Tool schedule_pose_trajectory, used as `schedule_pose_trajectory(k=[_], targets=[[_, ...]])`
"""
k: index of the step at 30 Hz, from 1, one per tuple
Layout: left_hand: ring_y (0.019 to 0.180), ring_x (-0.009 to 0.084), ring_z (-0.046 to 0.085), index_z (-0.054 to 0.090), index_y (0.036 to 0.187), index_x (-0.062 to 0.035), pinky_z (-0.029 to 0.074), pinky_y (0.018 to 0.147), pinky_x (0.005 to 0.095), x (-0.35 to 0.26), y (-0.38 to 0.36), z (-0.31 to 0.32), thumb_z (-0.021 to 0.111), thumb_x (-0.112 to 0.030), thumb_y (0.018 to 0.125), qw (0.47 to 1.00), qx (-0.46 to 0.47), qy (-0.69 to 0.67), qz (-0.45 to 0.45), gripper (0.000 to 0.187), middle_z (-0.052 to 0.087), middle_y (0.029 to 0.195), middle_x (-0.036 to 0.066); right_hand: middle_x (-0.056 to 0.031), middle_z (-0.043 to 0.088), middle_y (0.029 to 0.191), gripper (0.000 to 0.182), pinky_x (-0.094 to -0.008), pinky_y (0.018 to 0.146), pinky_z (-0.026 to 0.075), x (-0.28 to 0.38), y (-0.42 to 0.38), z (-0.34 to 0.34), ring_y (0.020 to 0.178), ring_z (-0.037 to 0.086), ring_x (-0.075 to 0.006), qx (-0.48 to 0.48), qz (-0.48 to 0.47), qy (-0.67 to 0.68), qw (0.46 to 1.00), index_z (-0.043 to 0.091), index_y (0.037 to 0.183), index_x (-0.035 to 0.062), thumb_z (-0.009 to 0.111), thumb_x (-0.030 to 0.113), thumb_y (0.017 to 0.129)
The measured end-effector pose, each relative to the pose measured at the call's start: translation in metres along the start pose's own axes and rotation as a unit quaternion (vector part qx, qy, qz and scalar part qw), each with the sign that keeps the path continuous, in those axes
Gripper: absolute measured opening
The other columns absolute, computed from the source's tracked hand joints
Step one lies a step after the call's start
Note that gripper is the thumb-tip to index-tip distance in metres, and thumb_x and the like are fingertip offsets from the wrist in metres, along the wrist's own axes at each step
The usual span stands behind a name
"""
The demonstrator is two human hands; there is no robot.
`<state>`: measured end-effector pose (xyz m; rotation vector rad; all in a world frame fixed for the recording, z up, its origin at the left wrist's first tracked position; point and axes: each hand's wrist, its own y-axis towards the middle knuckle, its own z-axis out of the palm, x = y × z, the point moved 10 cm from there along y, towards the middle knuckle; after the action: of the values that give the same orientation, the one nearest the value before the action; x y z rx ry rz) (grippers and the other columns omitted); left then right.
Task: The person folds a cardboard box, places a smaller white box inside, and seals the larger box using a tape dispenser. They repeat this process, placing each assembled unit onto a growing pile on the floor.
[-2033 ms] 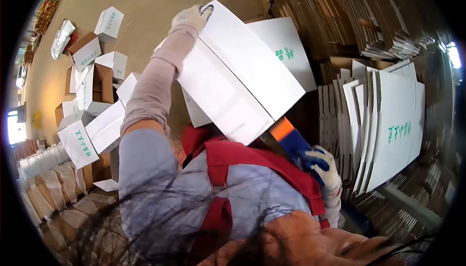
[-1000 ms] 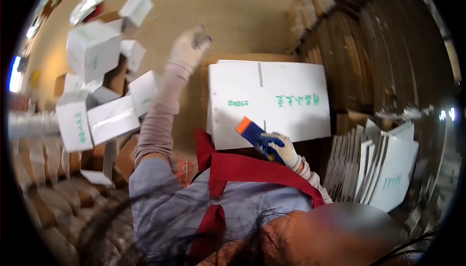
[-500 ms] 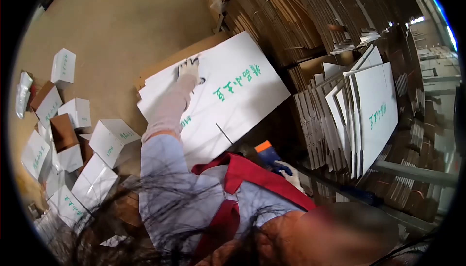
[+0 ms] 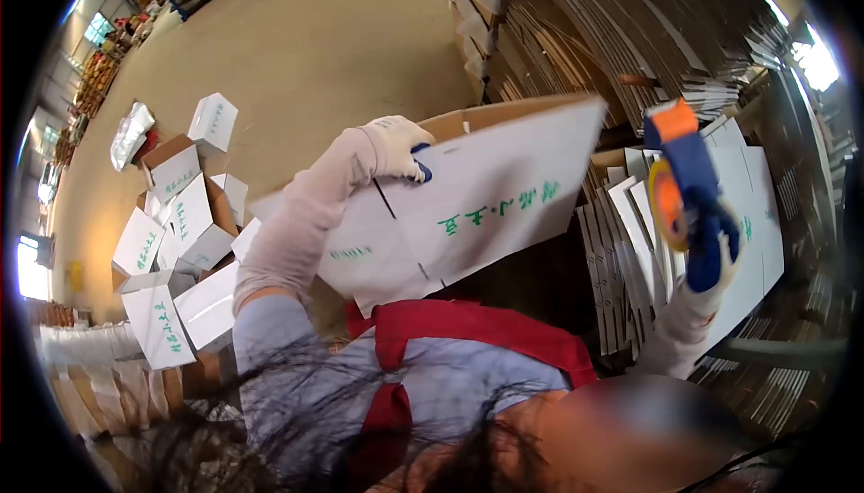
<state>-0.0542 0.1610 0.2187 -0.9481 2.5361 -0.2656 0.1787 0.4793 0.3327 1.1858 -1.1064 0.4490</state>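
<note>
Head view, as I read it: my gloved left hand [image 4: 393, 147] grips a flat white cardboard box blank with green lettering [image 4: 477, 201] (raised, tilted), while my gloved right hand [image 4: 711, 255] clenches 1 blue-and-orange tape dispenser [image 4: 681, 174] upright.

Folded white boxes [image 4: 171, 250] on floor [image 4: 342, 34]; flat cardboard stacks [image 4: 630, 34] behind.

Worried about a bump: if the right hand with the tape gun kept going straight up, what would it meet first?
Probably the stacked cardboard above the tape gun; depth is unclear. The right hand grips it.
</note>
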Motion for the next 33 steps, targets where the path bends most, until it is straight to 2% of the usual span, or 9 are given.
schedule_pose_trajectory(k=[6, 10, 12, 16, 20, 22, 28, 31, 33], targets=[[0.103, 0.0275, 0.058, 0.068, 0.088, -0.0127, 0.047, 0.083, 0.0371, -0.046, -0.060, -0.011, 0.072, -0.020, 0.064, 0.973, -0.060, 0.162, 0.153, 0.026, 0.060, 0.113, 0.012, -0.0134, 0.064, 0.103, 0.029, -0.0289, 0.079, 0.050, -0.009, 0.073, 0.123, 0.088, 0.063, -0.0182, 0.191, 0.023, -0.073, 0.979, 0.062, 0.107, -0.0032, 0.056, 0.015, 0.086], [0.114, 0.0270, 0.050, 0.069, 0.090, -0.0187, 0.038, 0.096, 0.0468, -0.019, -0.053, 0.006, 0.074, -0.023, 0.062, 0.923, -0.137, 0.345, 0.105, 0.028, 0.047, 0.132, 0.008, -0.0132, 0.066, 0.088, 0.034, -0.0391, 0.070, 0.049, -0.054, 0.071, 0.260, 0.077, 0.064, -0.0298, 0.254, -0.117, -0.421, 0.863, 0.069, 0.090, 0.0104, 0.059, 0.042, 0.083], [0.111, 0.0279, 0.052, 0.066, 0.099, -0.0171, 0.039, 0.095, 0.0452, -0.005, -0.036, 0.017, 0.074, -0.030, 0.063, 0.959, -0.129, 0.253, 0.020, 0.039, 0.052, 0.125, 0.011, -0.0122, 0.066, 0.094, 0.045, -0.0388, 0.078, 0.049, -0.066, 0.058, 0.327, 0.088, 0.064, -0.0276, 0.342, -0.105, -0.495, 0.792, 0.068, 0.092, 0.0119, 0.051, 0.053, 0.083], [0.102, 0.0302, 0.056, 0.062, 0.097, -0.0101, 0.041, 0.090, 0.0439, -0.111, -0.056, 0.047, 0.073, -0.040, 0.063, 0.954, -0.164, 0.146, 0.204, 0.046, 0.061, 0.101, 0.012, -0.0135, 0.066, 0.102, 0.046, -0.0419, 0.080, 0.049, -0.068, 0.043, 0.393, 0.096, 0.063, -0.0276, 0.452, -0.093, -0.589, 0.663, 0.068, 0.096, 0.0102, 0.050, 0.050, 0.083], [0.087, 0.0289, 0.059, 0.063, 0.092, -0.0097, 0.043, 0.081, 0.0404, -0.132, -0.059, 0.035, 0.071, -0.049, 0.062, 0.927, -0.250, 0.146, 0.237, 0.050, 0.061, 0.085, 0.009, -0.0109, 0.067, 0.101, 0.041, -0.0409, 0.081, 0.049, -0.129, 0.060, 0.390, 0.097, 0.063, -0.0272, 0.431, -0.059, -0.550, 0.712, 0.068, 0.097, 0.0110, 0.050, 0.045, 0.083], [0.081, 0.0248, 0.060, 0.064, 0.089, -0.0110, 0.043, 0.075, 0.0372, -0.112, -0.048, 0.050, 0.071, -0.051, 0.062, 0.968, -0.122, 0.157, 0.153, 0.049, 0.062, 0.078, 0.006, -0.0088, 0.066, 0.103, 0.039, -0.0377, 0.084, 0.048, -0.147, 0.077, 0.367, 0.098, 0.063, -0.0256, 0.438, -0.007, -0.511, 0.740, 0.067, 0.101, 0.0132, 0.050, 0.044, 0.083], [0.074, 0.0266, 0.064, 0.069, 0.086, -0.0086, 0.051, 0.064, 0.0355, -0.035, -0.126, -0.009, 0.076, -0.046, 0.059, 0.984, -0.123, 0.077, 0.108, 0.047, 0.067, 0.080, 0.009, -0.0118, 0.065, 0.083, 0.033, -0.0387, 0.075, 0.048, -0.112, 0.092, 0.245, 0.084, 0.063, -0.0260, 0.379, -0.076, -0.526, 0.757, 0.065, 0.097, 0.0158, 0.062, 0.043, 0.078], [0.084, 0.0243, 0.065, 0.066, 0.100, -0.0049, 0.051, 0.075, 0.0334, 0.031, -0.117, 0.023, 0.078, -0.036, 0.062, 1.000, 0.006, -0.025, -0.010, 0.050, 0.068, 0.090, 0.011, -0.0118, 0.064, 0.082, 0.032, -0.0387, 0.074, 0.048, -0.114, 0.035, 0.224, 0.083, 0.063, -0.0267, 0.406, -0.093, -0.508, 0.754, 0.066, 0.098, 0.0172, 0.062, 0.042, 0.078], [0.093, 0.0197, 0.063, 0.058, 0.116, -0.0020, 0.048, 0.084, 0.0301, 0.003, -0.108, 0.070, 0.077, -0.026, 0.066, 0.935, 0.251, -0.245, 0.046, 0.058, 0.066, 0.102, 0.011, -0.0116, 0.064, 0.087, 0.030, -0.0389, 0.074, 0.047, -0.101, 0.009, 0.226, 0.083, 0.062, -0.0285, 0.398, -0.109, -0.534, 0.738, 0.066, 0.098, 0.0187, 0.059, 0.041, 0.080]])
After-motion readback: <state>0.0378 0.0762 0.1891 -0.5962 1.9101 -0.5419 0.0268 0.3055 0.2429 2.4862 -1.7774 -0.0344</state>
